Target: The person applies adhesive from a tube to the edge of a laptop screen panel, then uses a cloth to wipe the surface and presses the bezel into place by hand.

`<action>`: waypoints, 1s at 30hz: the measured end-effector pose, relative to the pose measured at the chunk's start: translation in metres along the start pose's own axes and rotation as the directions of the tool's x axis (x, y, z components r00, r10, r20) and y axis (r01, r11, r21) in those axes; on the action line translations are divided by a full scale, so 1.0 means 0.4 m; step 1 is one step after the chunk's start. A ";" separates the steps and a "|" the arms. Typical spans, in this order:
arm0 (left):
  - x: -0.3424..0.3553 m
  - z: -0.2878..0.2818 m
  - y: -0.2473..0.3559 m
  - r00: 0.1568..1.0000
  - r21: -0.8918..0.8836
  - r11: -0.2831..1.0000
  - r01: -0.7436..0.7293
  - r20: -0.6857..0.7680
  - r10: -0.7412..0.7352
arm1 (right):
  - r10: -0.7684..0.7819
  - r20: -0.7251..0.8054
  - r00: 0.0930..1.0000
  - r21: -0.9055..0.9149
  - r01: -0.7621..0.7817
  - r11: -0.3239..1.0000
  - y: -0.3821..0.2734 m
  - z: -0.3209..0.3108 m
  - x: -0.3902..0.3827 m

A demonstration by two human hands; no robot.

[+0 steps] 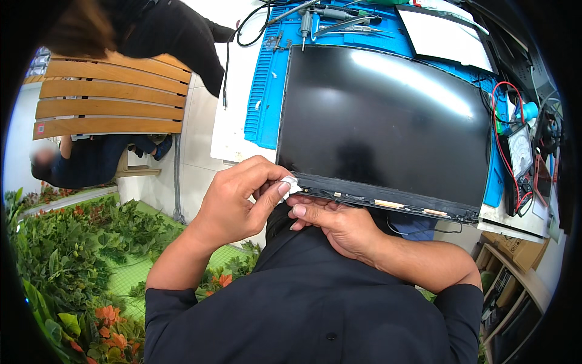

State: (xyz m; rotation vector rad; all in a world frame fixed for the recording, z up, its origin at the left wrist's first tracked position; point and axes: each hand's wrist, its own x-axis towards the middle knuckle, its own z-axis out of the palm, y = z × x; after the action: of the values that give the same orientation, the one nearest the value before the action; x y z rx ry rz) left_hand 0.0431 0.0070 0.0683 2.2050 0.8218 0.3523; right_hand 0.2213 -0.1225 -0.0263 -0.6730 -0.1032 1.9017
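A black laptop display panel (388,127) lies face up on the blue work mat (257,115), its near edge reaching past the table's front. Along that edge runs a dark strip with small pale pieces. At the panel's near left corner, my left hand (233,197) pinches a crumpled white wipe (291,184) between thumb and fingers, against the corner. Just right of it, my right hand (336,224) supports the near edge from below, its thumb by the rim and the other fingers partly hidden under it.
Screwdrivers and tweezers (345,27) lie behind the panel. A white flat panel (445,39) rests at the back right. An analog meter (520,151) with red leads stands at the right. A person's dark sleeve (176,42) is at the far left, near a wooden bench (112,100).
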 end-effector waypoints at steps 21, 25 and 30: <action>0.028 -0.022 0.021 0.965 0.113 0.977 -0.178 0.214 0.151 | -0.072 0.025 0.997 -0.071 0.073 0.995 -0.004 -0.013 -0.018; 0.022 -0.008 0.026 0.979 0.179 0.977 -0.113 0.190 0.078 | -0.070 0.023 0.997 -0.084 0.072 0.994 -0.005 -0.011 -0.018; 0.024 -0.005 0.037 0.968 0.284 0.939 -0.196 0.207 0.139 | -0.061 0.018 0.998 -0.073 0.062 0.995 -0.008 -0.012 -0.018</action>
State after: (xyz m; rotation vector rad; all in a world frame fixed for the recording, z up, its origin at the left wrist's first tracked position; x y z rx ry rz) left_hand 0.0561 0.0068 0.0805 2.5584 0.6191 0.1042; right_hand 0.2284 -0.1286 -0.0262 -0.6966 -0.2025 1.8513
